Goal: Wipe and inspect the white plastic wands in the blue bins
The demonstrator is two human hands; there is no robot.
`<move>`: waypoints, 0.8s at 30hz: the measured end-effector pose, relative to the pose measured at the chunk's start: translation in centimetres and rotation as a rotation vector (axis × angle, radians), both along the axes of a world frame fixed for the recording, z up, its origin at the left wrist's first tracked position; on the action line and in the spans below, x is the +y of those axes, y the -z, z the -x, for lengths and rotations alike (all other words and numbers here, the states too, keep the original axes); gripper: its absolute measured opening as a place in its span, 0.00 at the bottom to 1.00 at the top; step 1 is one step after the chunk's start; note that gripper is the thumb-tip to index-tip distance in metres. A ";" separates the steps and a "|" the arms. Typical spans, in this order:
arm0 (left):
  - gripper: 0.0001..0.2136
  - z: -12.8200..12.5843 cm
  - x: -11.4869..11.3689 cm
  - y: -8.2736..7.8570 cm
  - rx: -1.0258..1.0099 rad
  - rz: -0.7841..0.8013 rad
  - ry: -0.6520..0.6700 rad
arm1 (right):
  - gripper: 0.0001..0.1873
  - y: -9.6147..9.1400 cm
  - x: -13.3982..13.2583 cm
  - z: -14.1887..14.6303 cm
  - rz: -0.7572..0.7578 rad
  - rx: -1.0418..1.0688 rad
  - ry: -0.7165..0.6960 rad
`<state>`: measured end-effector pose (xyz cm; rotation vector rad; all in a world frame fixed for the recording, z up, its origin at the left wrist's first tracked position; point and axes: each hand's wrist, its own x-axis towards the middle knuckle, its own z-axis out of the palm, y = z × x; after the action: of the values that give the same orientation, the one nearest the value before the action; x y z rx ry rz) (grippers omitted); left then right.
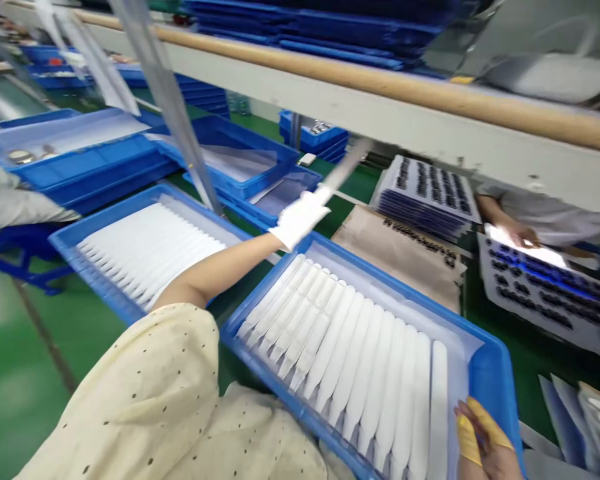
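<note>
My left hand (303,217), in a white glove, is stretched out beyond the trays. Its fingers are closed on a long flat pale strip (347,168), blurred by motion, that points up and away. Below it lies a blue tray (493,373), lined with white paper and holding a row of long white flat pieces (365,360), rounded at the far end and narrowed at the near one. At the tray's right end is my right hand (487,440), yellow covers on its fingertips. Those fingers are apart, beside the last piece, with nothing visible between them.
Another blue tray (105,213) of similar white pieces stands to the left. Behind are more blue trays (235,150) and a stack of sheets with dark parts (430,190). A shelf rail (380,80) crosses above. Across the bench, a person's hand (520,233) works over a sheet.
</note>
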<state>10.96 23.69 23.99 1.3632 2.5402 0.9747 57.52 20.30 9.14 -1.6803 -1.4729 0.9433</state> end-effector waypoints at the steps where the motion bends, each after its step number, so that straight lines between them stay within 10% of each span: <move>1: 0.17 -2.7 -1.3 0.8 -0.025 0.028 0.060 | 0.37 -1.4 -0.8 2.1 -0.028 0.160 -0.011; 5: 0.08 -14.3 -6.7 5.1 -0.158 0.105 0.428 | 0.30 -5.3 -3.9 11.5 0.022 0.878 -0.118; 10: 0.17 -20.6 -12.0 6.8 -0.362 0.138 0.996 | 0.17 -5.3 -4.6 14.4 0.108 1.009 0.101; 14: 0.20 -15.7 -16.0 6.1 -0.163 0.284 1.127 | 0.24 -3.8 -2.5 7.4 0.092 0.730 0.132; 19: 0.24 -6.1 -18.6 9.8 0.241 0.128 0.609 | 0.40 -0.5 -0.4 -2.6 0.212 0.038 0.053; 24: 0.29 -3.0 -22.0 11.5 0.324 0.049 0.449 | 0.36 2.7 0.6 -4.6 0.111 -0.413 -0.165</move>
<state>13.91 1.71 12.53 2.0949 2.2623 0.6454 62.16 20.88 6.48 -1.9410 -1.8832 0.8051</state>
